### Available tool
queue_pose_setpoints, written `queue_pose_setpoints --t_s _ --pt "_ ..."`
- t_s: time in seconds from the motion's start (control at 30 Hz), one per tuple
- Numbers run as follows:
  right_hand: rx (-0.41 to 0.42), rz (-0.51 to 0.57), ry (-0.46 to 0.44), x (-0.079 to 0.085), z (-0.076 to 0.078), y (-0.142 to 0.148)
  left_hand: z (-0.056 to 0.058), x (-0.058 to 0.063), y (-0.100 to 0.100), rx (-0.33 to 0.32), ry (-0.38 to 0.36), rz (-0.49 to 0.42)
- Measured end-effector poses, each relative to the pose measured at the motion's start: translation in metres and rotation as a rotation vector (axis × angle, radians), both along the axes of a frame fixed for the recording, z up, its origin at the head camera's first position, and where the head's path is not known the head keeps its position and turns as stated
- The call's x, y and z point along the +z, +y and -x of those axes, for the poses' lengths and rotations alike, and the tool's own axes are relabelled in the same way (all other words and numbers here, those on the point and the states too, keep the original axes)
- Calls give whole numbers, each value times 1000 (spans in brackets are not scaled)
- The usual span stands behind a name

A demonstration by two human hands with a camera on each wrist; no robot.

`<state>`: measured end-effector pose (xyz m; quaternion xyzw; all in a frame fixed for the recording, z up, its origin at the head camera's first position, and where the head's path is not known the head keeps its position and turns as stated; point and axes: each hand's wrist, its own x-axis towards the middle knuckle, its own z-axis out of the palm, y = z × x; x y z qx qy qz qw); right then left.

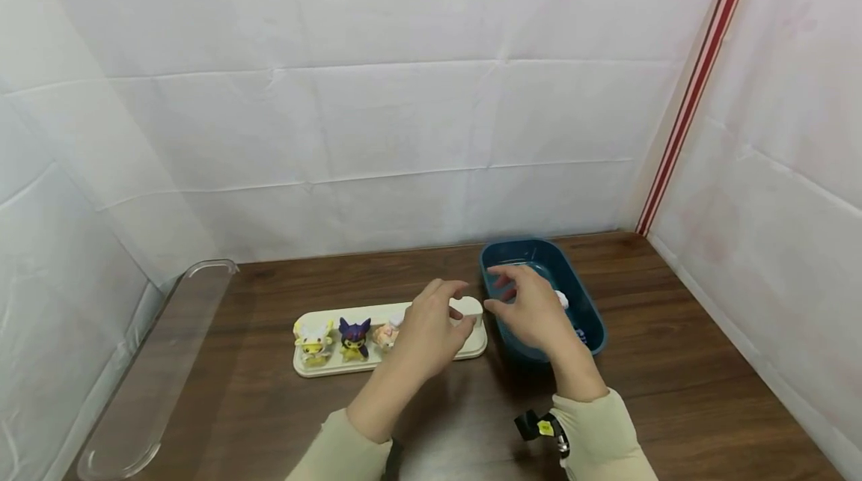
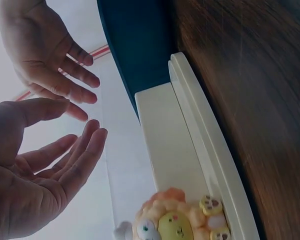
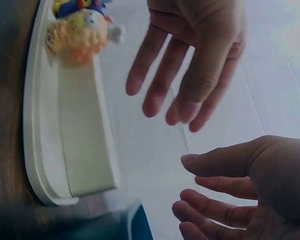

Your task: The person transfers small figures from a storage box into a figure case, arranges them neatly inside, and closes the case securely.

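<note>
A cream display stand (image 1: 478, 346) lies on the table, with three small figurines along its left and middle part. One figurine (image 1: 313, 342) is yellow and white, one figurine (image 1: 354, 337) has purple ears, and a fluffy peach one (image 2: 165, 220) is partly behind my left hand in the head view. My left hand (image 1: 431, 328) hovers over the right part of the stand, fingers loosely bent around air. Facing it, my right hand (image 1: 528, 309) hangs above the near left side of a dark blue bin (image 1: 572, 279), thumb and fingers apart. Neither hand holds anything.
Inside the bin a small white item (image 1: 562, 300) shows beside my right hand. A long transparent cover (image 1: 161, 361) lies at the table's left side. White sheeting (image 1: 404, 122) walls the back and both sides of the wooden table (image 1: 673, 361).
</note>
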<state>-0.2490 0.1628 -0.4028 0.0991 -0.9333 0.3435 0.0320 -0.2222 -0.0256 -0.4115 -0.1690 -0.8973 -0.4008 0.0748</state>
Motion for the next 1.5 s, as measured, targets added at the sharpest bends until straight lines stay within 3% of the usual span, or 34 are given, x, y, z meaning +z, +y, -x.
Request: queue_pose_setpoints --t_s 0.4,0.73,1.23,1.5 --pt "-25 -75 -68 5 4 30 10 5 24 -51 -3 77" --pt "-107 -120 -141 0 10 51 18 5 49 -115 73 229" --pt "-158 -189 -225 -5 14 58 38 -5 79 -166 -2 346" --pt "-172 -239 -257 -13 19 60 49 -10 93 -202 17 484"
